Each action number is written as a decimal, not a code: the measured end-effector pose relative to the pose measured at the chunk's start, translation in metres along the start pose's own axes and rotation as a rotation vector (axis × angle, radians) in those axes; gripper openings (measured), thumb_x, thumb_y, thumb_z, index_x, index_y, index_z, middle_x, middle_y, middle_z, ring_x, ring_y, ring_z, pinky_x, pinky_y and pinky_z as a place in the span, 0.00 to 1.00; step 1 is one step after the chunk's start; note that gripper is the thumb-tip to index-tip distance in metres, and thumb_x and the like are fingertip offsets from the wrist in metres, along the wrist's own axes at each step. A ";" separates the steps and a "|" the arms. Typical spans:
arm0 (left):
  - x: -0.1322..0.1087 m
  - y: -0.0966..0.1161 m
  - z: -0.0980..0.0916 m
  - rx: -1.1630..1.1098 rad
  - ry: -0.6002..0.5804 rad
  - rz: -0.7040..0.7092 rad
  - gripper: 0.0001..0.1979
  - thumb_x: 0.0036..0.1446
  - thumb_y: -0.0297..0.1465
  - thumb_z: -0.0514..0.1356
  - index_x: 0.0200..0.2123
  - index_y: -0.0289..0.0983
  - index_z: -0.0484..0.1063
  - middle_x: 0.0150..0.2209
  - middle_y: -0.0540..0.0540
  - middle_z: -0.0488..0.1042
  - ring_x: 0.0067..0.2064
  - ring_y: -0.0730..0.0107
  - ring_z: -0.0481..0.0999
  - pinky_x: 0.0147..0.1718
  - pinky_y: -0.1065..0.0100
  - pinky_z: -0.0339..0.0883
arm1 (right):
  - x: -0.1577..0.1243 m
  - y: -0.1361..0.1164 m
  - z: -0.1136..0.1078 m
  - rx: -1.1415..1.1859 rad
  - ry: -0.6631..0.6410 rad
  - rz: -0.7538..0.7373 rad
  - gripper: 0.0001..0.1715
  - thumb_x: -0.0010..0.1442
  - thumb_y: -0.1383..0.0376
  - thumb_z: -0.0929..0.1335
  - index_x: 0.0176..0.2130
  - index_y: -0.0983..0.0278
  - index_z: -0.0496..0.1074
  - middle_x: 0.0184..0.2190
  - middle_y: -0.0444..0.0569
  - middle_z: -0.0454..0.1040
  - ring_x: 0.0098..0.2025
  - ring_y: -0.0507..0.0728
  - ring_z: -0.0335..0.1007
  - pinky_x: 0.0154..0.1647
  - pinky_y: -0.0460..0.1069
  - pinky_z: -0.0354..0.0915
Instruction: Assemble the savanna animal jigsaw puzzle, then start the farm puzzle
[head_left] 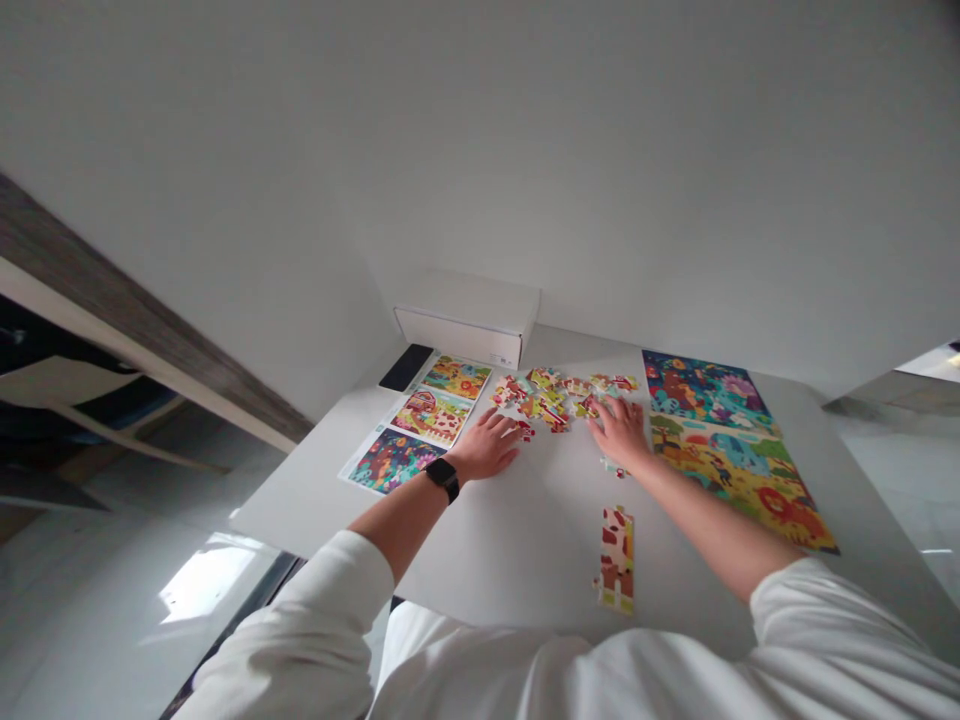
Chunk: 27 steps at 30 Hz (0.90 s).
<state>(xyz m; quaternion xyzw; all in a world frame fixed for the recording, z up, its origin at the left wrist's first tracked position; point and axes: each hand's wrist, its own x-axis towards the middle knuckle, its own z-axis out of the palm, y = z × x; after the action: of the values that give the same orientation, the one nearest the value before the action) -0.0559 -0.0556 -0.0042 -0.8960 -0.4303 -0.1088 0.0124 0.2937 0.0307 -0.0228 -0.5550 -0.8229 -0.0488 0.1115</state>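
A loose pile of colourful jigsaw puzzle pieces (551,410) lies near the middle of the white table. My left hand (487,445), with a black watch on its wrist, rests palm down at the pile's left edge. Its fingers are spread beside a red puzzle piece (525,431). At the pile's right side, the thumb and forefinger of my right hand (622,432) close on a small puzzle piece (586,408). Nearer to me, a joined strip of puzzle pieces (618,560) shows brown patches. A single piece (615,468) lies below my right hand.
On the left lies a picture sheet (397,460) with three scenes, next to a dark phone (406,367). Behind stands a white box (465,315) by the wall. To the right, two finished-looking animal pictures (731,455) lie under and beyond my right forearm.
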 end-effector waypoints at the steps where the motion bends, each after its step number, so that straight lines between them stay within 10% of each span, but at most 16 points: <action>1: 0.003 -0.002 0.001 -0.006 0.010 0.009 0.25 0.74 0.38 0.56 0.70 0.41 0.72 0.63 0.36 0.76 0.64 0.49 0.72 0.75 0.41 0.55 | -0.002 -0.002 -0.001 0.004 0.003 -0.015 0.29 0.75 0.54 0.63 0.68 0.59 0.75 0.71 0.63 0.68 0.72 0.76 0.59 0.74 0.75 0.51; 10: 0.043 0.015 0.020 -0.076 -0.013 0.047 0.29 0.74 0.41 0.56 0.74 0.42 0.68 0.74 0.39 0.67 0.74 0.45 0.63 0.76 0.42 0.53 | 0.017 -0.038 -0.005 0.078 -0.096 -0.163 0.27 0.77 0.55 0.63 0.70 0.50 0.74 0.73 0.58 0.66 0.75 0.71 0.57 0.75 0.75 0.49; 27: -0.006 0.014 -0.001 -0.002 -0.033 -0.040 0.21 0.73 0.30 0.55 0.64 0.45 0.77 0.65 0.43 0.78 0.60 0.51 0.76 0.59 0.49 0.69 | 0.041 -0.051 -0.006 0.216 -0.050 0.041 0.15 0.62 0.54 0.79 0.48 0.55 0.83 0.66 0.55 0.73 0.70 0.72 0.65 0.74 0.76 0.51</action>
<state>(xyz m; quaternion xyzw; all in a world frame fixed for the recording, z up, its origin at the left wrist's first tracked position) -0.0493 -0.0688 -0.0031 -0.8890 -0.4481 -0.0945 0.0020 0.2325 0.0472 -0.0046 -0.5573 -0.8145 0.0565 0.1510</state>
